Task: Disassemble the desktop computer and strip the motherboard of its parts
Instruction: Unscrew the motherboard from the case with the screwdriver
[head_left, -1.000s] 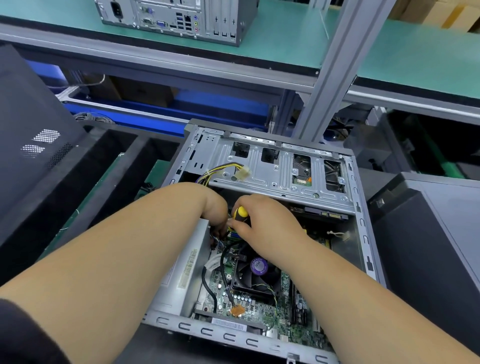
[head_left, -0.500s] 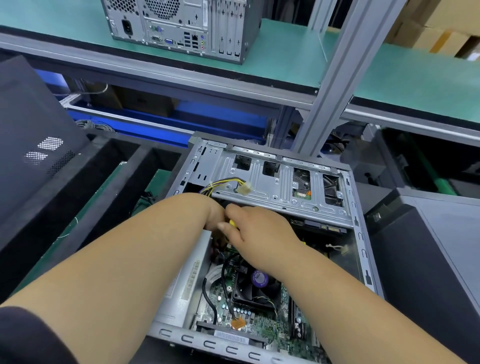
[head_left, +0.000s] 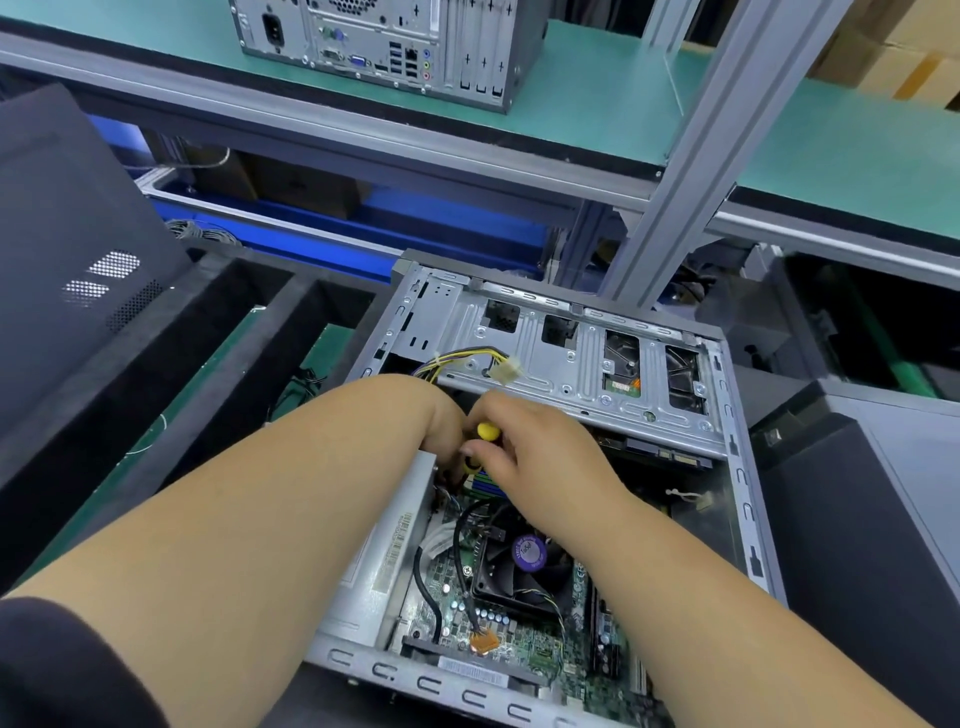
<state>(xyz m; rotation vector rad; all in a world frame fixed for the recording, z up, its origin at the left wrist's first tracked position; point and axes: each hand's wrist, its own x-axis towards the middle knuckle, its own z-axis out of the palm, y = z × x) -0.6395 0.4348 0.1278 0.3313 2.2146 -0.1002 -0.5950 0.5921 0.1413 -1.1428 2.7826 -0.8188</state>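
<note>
An open desktop case lies on its side in front of me. Inside are the green motherboard, a black CPU fan with a purple sticker, and the silver power supply on the left. My right hand grips a yellow-handled screwdriver pointing down into the case near the drive cage. My left hand reaches in beside the screwdriver, its fingers hidden behind the power supply edge. A yellow-and-black cable with a white plug rests on the cage.
Another computer tower stands on the green upper shelf. A grey aluminium post rises behind the case. Dark case panels lean at left and lie at right. Black foam dividers sit left of the case.
The yellow screwdriver handle, covered by my right hand half a second ago, shows again. Both hands stay in the same spot inside the case; my head has tilted slightly.
</note>
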